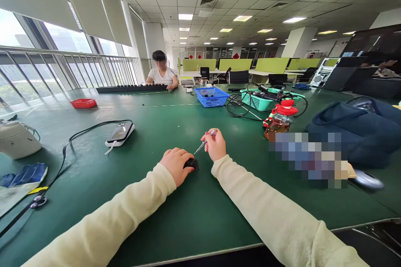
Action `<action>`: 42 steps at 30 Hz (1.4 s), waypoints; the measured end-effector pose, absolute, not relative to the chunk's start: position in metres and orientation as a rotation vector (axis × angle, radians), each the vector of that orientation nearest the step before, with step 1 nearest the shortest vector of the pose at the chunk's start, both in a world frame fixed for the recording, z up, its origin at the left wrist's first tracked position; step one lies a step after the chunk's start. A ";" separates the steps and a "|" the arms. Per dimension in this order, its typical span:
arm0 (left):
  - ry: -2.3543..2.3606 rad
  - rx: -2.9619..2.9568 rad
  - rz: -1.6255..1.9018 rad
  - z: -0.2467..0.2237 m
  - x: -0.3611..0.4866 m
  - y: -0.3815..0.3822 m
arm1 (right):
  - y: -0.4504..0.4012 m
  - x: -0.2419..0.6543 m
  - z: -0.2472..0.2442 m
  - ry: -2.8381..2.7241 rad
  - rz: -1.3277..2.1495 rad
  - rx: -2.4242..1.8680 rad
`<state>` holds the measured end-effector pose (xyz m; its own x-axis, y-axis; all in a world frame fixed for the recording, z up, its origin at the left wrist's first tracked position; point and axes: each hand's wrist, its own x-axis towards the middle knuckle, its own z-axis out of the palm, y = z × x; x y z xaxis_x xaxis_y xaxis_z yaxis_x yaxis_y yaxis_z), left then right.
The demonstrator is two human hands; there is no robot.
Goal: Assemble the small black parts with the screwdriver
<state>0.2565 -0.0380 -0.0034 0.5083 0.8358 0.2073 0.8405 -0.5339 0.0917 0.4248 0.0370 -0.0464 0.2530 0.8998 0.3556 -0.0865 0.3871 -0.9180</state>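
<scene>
On the green tabletop my left hand point(178, 164) is closed around a small black block-like part point(192, 163), whose exact kind I cannot make out. The fingers cover its left side. My right hand point(215, 144) grips a thin screwdriver point(200, 147) by its handle. The shaft slants down to the left, and its tip is close to the upper edge of the black part. Whether the tip touches it, I cannot tell.
Left are a phone on a white device point(120, 133), a red tray point(83, 103) and a beige jug point(19, 139). Ahead stand a blue basket point(212, 97) and a green basket point(263, 102) with cables. Right are a red-lidded jar point(280, 121) and a dark bag point(360, 129). Another person point(161, 73) sits opposite.
</scene>
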 end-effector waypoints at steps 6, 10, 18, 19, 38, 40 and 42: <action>-1.753 -2.687 -0.394 -0.035 0.259 -0.006 | 0.039 0.431 -0.038 -0.824 0.993 -0.859; -1.815 -2.752 -0.521 -0.046 0.254 0.000 | 0.038 0.432 -0.036 -0.729 1.099 -0.823; -1.920 -2.751 -0.644 -0.050 0.251 0.006 | 0.036 0.429 -0.040 -0.813 1.138 -0.782; -1.918 -2.752 -0.645 -0.049 0.251 0.006 | 0.036 0.429 -0.040 -0.828 1.135 -0.785; -1.778 -2.745 -0.615 -0.050 0.252 0.006 | 0.029 0.430 -0.034 -1.343 0.872 -0.827; -1.773 -2.748 -0.612 -0.049 0.252 0.006 | 0.034 0.434 -0.036 -1.313 0.964 -0.802; -1.777 -2.751 -0.604 -0.048 0.252 0.006 | 0.039 0.438 -0.039 -1.272 1.024 -0.816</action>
